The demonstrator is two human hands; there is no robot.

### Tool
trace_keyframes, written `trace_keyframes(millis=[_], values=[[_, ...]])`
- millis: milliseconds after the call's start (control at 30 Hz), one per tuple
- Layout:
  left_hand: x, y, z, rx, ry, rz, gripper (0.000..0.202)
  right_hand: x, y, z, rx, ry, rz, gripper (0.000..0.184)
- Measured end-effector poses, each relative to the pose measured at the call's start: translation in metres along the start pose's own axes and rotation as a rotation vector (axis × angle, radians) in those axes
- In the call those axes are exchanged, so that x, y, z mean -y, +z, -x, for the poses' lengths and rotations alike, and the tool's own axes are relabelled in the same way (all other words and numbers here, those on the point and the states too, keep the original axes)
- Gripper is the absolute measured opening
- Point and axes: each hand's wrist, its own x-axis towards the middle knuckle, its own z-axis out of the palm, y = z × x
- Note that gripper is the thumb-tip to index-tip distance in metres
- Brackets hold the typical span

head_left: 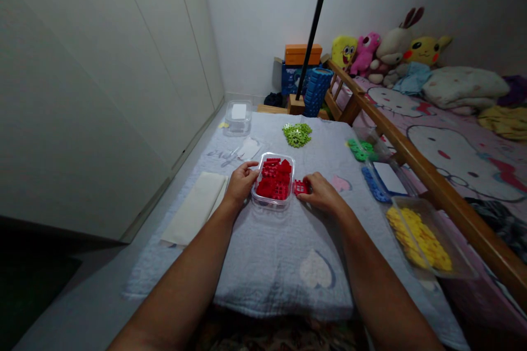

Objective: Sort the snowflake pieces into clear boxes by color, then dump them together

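A clear plastic container (274, 206) stands at the middle of the cloth-covered table, filled with red plastic pieces (275, 180). My left hand (242, 182) is closed on its left wall, thumb near the rim. Just right of the container, my right hand (319, 192) pinches a red window-like plastic piece (300, 187) between thumb and fingers, low beside the container's wall. Whether that piece touches the cloth I cannot tell.
Light green pieces (297, 135) lie in a pile behind the container. A lidded clear box (239, 118) stands back left, folded cream paper (195, 207) front left. Along the right are green pieces (361, 149), blue pieces (375, 185), yellow pieces (420, 238) and a wooden bed rail (395, 145).
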Motion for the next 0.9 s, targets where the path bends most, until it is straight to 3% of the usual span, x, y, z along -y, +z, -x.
trace_keyframes(millis=[167,300,433,567,900], values=[[-0.002,0.001,0.002,-0.006,-0.015,0.032,0.049,-0.013,-0.015,-0.001,-0.162,0.103,-0.015,0.033],[-0.002,0.003,0.002,0.013,-0.047,0.086,0.053,-0.002,-0.029,-0.005,-0.242,0.038,-0.191,0.044],[-0.002,0.005,0.004,0.071,-0.081,0.093,0.058,0.027,-0.034,-0.003,-0.181,-0.117,-0.283,0.042],[-0.004,0.004,0.006,0.107,-0.083,0.075,0.060,0.049,-0.030,0.002,-0.094,-0.195,-0.193,0.034],[-0.004,0.004,0.006,0.110,-0.088,0.064,0.061,0.055,-0.015,0.006,-0.105,-0.160,-0.048,0.036]])
